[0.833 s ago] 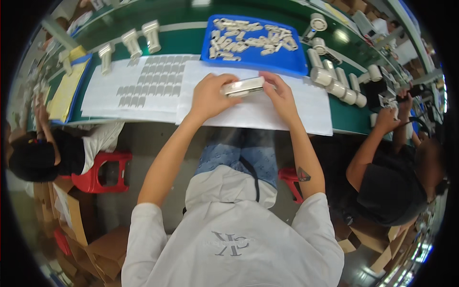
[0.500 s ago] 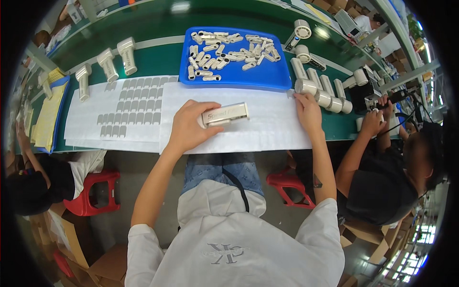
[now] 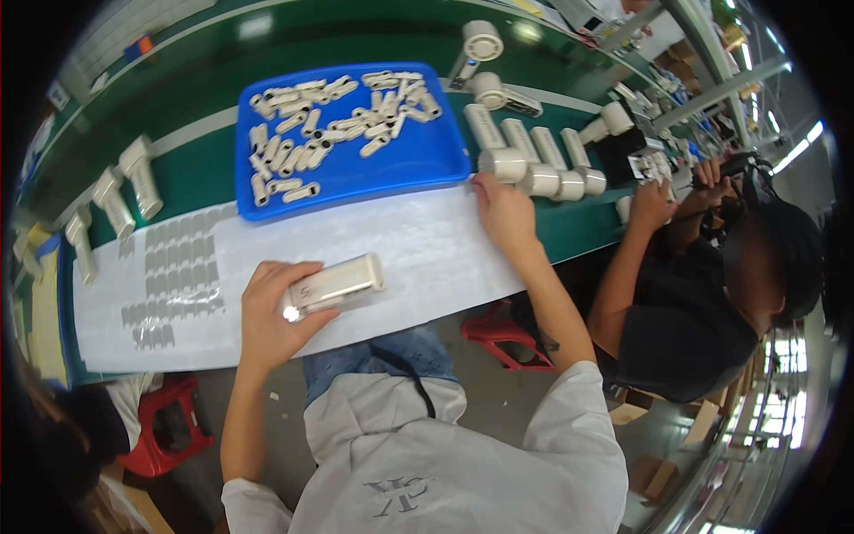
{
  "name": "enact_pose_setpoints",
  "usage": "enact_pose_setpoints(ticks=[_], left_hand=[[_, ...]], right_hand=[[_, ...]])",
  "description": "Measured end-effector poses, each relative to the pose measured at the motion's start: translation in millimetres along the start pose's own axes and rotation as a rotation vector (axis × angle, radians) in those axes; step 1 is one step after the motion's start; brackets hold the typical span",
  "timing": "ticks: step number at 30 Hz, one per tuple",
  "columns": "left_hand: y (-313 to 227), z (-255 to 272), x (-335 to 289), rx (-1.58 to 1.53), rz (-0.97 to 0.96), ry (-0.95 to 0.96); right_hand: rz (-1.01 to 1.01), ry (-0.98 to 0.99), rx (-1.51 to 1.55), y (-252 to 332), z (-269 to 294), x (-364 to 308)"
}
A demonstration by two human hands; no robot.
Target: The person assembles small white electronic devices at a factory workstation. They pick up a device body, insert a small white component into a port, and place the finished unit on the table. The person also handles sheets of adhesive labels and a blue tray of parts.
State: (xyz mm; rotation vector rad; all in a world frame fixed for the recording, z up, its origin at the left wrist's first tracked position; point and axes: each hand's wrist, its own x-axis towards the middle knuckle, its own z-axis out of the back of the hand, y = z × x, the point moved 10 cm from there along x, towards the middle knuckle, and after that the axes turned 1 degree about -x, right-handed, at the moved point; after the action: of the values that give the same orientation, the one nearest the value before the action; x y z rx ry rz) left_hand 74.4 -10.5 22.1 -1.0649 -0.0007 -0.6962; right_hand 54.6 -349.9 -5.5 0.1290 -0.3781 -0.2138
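Observation:
My left hand (image 3: pixel 283 311) is closed round one end of a white handheld fan (image 3: pixel 342 283), thumb below and fingers above. Its long handle points right, raised over the white sheets; the end in my palm is hidden. My right hand (image 3: pixel 505 214) reaches to the right end of the sheets, fingertips pinched together by the round head of the nearest fan (image 3: pixel 504 165) in a row of white handheld fans. What lies between those fingertips, if anything, I cannot make out. Rows of grey rounded stickers (image 3: pixel 181 258) cover the left part of the white sheets (image 3: pixel 418 245).
A blue tray (image 3: pixel 409 169) of small white parts lies behind the sheets. More white fans (image 3: pixel 142 178) stand at the left, others (image 3: pixel 483 43) at the back right. A person in black (image 3: pixel 703 329) works close on my right. Red stools (image 3: pixel 165 427) flank me below the table.
The view has swung, so the table appears shifted left and tilted. My left hand still holds the fan, its printed side now turned more upward. My right hand stays by the same fan row.

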Motion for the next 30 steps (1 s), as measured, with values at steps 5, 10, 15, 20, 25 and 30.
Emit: enact_pose_setpoints(ticks=[5, 10, 15, 20, 25, 30], left_hand=[[2.7, -6.6, 0.7, 0.007, 0.021, 0.061], [7.0, -8.3, -0.8, -0.016, 0.032, 0.060], [7.3, -6.9, -2.0, -0.019, 0.023, 0.045], [5.0, -7.5, -1.6, -0.034, 0.042, 0.048], [5.2, -7.1, -3.0, -0.038, 0.046, 0.049], [7.2, -0.9, -5.3, -0.071, 0.028, -0.003]], right_hand=[[0.018, -0.030, -0.017, 4.6, 3.7, -3.3], [0.070, -0.063, 0.049, 3.1, 2.7, -3.9], [0.020, 0.010, 0.025, -0.3, -4.4, -2.7], [0.059, -0.014, 0.009, 4.0, -1.6, -2.3], [0.008, -0.046, 0.055, -2.4, -0.5, -5.4], [-0.057, -0.104, 0.406, -0.3, 33.1, -21.9]])
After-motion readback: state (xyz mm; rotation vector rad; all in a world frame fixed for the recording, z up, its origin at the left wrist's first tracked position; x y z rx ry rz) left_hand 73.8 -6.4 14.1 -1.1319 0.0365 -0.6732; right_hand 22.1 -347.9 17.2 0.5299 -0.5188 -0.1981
